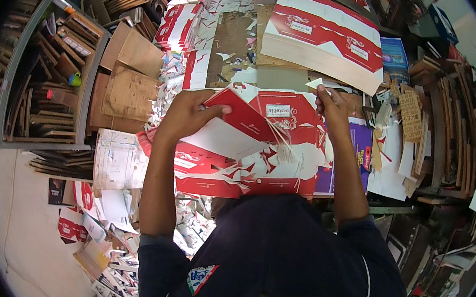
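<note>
My left hand [188, 114] grips the upper left edge of a lifted batch of red and white printed cardboard sheets [241, 114], thumb on top. The batch tilts up, with thin strips hanging from its right end. Under it lie more red and white printed sheets [205, 186], strewn with small cut scraps [247, 171]. To the right, my right hand [331, 105] is raised with its fingers pinched on a small pale triangular paper scrap [314, 83]. That hand is apart from the lifted batch.
A thick stack of red and white printed sheets [323, 39] stands at the far right of the table. More stacks [178, 25] rise at the far left. Shelves of boards [64, 74] flank the left side; upright boards [460, 130] line the right. A purple printed sheet [358, 154] lies near my right forearm.
</note>
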Action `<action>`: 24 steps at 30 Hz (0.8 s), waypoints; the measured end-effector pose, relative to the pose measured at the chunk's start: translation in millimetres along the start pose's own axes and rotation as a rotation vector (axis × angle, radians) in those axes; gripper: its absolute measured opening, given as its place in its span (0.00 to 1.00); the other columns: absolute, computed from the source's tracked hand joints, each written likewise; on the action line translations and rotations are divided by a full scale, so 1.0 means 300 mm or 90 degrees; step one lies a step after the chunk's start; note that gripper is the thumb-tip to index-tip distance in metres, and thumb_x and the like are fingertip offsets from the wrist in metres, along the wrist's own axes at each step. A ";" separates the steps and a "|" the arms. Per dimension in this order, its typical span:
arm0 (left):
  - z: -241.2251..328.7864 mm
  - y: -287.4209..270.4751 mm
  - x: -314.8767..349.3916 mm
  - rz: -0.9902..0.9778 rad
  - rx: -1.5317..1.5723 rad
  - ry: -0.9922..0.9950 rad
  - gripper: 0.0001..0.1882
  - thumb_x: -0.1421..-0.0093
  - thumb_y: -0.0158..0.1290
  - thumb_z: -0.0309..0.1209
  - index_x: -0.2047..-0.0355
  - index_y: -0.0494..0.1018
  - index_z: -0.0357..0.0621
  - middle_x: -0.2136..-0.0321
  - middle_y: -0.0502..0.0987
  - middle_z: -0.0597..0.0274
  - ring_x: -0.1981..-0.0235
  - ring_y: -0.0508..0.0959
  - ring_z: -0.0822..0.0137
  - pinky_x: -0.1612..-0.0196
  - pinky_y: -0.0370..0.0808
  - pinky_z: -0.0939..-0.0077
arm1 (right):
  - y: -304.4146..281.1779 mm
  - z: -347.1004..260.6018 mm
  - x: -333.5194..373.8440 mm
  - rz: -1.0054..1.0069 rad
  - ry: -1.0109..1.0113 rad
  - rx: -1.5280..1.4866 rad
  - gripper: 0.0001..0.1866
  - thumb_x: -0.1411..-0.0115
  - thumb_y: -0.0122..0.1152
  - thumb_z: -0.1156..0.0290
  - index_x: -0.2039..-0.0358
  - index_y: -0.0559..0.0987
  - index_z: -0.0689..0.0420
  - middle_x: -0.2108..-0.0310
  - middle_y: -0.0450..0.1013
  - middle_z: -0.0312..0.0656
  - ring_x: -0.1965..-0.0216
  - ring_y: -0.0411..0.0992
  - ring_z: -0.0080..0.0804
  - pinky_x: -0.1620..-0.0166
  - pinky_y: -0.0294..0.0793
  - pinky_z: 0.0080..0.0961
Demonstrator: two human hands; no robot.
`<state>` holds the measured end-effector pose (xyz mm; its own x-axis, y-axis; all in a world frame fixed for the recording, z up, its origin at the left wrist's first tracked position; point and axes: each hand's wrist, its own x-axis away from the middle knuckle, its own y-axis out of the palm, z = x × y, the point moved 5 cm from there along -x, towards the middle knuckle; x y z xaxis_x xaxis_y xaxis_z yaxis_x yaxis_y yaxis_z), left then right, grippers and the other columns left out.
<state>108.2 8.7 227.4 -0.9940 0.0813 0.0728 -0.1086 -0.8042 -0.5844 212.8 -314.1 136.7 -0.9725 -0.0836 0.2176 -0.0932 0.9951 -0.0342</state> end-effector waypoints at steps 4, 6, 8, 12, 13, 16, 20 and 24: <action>0.020 -0.034 0.074 0.010 -0.007 -0.019 0.18 0.42 0.64 0.39 0.58 0.81 0.39 0.73 0.83 0.61 0.76 0.76 0.74 0.68 0.73 0.76 | 0.091 0.029 0.037 -0.037 -0.037 0.023 0.18 0.32 0.57 0.57 0.59 0.79 0.61 0.76 0.70 0.30 0.75 0.66 0.17 0.71 0.67 0.17; 0.002 -0.047 0.126 0.028 0.040 -0.017 0.16 0.41 0.64 0.38 0.59 0.80 0.38 0.73 0.83 0.60 0.76 0.77 0.74 0.67 0.74 0.77 | 0.199 -0.018 0.070 -0.140 -0.063 0.109 0.17 0.32 0.58 0.57 0.59 0.79 0.61 0.75 0.71 0.31 0.74 0.67 0.17 0.70 0.68 0.18; 0.016 -0.088 0.200 0.097 0.042 -0.044 0.14 0.42 0.64 0.34 0.61 0.80 0.35 0.72 0.83 0.60 0.71 0.78 0.73 0.63 0.74 0.77 | 0.284 -0.045 0.097 -0.211 -0.088 0.089 0.18 0.33 0.58 0.58 0.58 0.79 0.62 0.74 0.73 0.34 0.72 0.68 0.19 0.67 0.68 0.20; -0.055 -0.259 0.456 0.310 0.039 0.059 0.14 0.42 0.64 0.33 0.61 0.81 0.35 0.68 0.82 0.60 0.66 0.79 0.71 0.59 0.75 0.74 | 0.336 -0.108 0.082 -0.218 -0.199 0.080 0.17 0.32 0.59 0.58 0.59 0.79 0.61 0.73 0.75 0.34 0.72 0.69 0.19 0.67 0.70 0.19; -0.091 -0.300 0.533 0.407 0.114 0.085 0.15 0.42 0.64 0.36 0.61 0.80 0.35 0.67 0.82 0.59 0.65 0.79 0.70 0.59 0.75 0.73 | 0.337 -0.072 0.033 -0.185 -0.187 -0.004 0.17 0.32 0.59 0.59 0.58 0.80 0.61 0.70 0.77 0.35 0.70 0.71 0.19 0.63 0.71 0.19; -0.175 -0.355 0.684 0.633 0.309 0.206 0.21 0.42 0.65 0.42 0.59 0.78 0.37 0.64 0.81 0.58 0.66 0.80 0.66 0.56 0.78 0.69 | 0.359 -0.084 -0.019 -0.128 -0.035 -0.189 0.16 0.32 0.58 0.60 0.57 0.81 0.61 0.67 0.78 0.36 0.68 0.72 0.20 0.60 0.72 0.19; -0.393 -0.293 0.791 0.743 0.483 0.232 0.14 0.44 0.65 0.36 0.62 0.75 0.42 0.63 0.80 0.61 0.61 0.79 0.67 0.53 0.77 0.69 | 0.369 -0.043 -0.079 -0.228 -0.064 0.073 0.19 0.32 0.58 0.58 0.54 0.82 0.62 0.61 0.80 0.40 0.62 0.74 0.21 0.56 0.73 0.19; -0.440 -0.168 0.731 0.569 0.450 0.107 0.22 0.43 0.66 0.42 0.56 0.76 0.39 0.60 0.80 0.63 0.58 0.78 0.68 0.49 0.74 0.69 | 0.376 0.007 -0.079 -0.224 -0.092 0.206 0.20 0.33 0.58 0.57 0.53 0.81 0.63 0.63 0.80 0.38 0.63 0.73 0.18 0.58 0.72 0.18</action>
<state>-105.7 144.7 165.9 -0.7079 -0.6490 -0.2788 0.6129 -0.7606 0.2142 224.9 -200.0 125.7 -0.8876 -0.4409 0.1334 -0.4604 0.8394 -0.2890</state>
